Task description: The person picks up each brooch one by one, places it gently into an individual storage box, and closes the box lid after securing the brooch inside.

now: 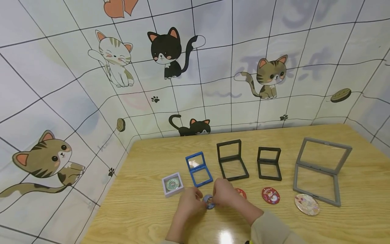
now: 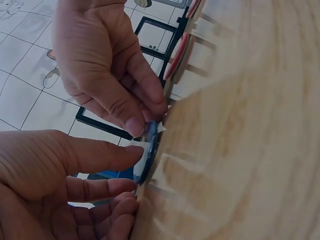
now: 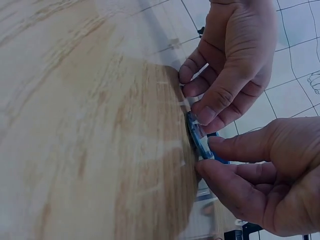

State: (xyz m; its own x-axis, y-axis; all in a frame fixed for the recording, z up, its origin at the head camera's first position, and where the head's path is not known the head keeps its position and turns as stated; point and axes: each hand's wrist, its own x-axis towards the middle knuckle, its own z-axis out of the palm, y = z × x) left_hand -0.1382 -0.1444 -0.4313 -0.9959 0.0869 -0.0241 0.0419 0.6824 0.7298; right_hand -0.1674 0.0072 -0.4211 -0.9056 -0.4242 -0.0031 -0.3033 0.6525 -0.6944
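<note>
A small round blue badge (image 1: 209, 202) is between the two hands, low over the wooden table in the head view. My left hand (image 1: 190, 202) pinches its left edge between thumb and fingers. On the opposite edge, the thumb and fingertips of my right hand (image 1: 224, 194) grip it too. Both wrist views show the badge (image 2: 145, 156) edge-on, tilted up at the table surface, with the thumbs on one face. Just beyond the hands stands a small blue hinged frame (image 1: 199, 169), its lid raised. Partly hidden behind the right forearm lies a red round badge (image 1: 241, 192).
Left of the blue frame, a pale lilac frame (image 1: 166, 193) holds a green round badge (image 1: 173, 183). Two black hinged frames (image 1: 233, 161) (image 1: 269, 163) and a large grey one (image 1: 317, 171) stand open at right. A red badge (image 1: 271, 195) and a larger cream one (image 1: 307, 204) lie before them.
</note>
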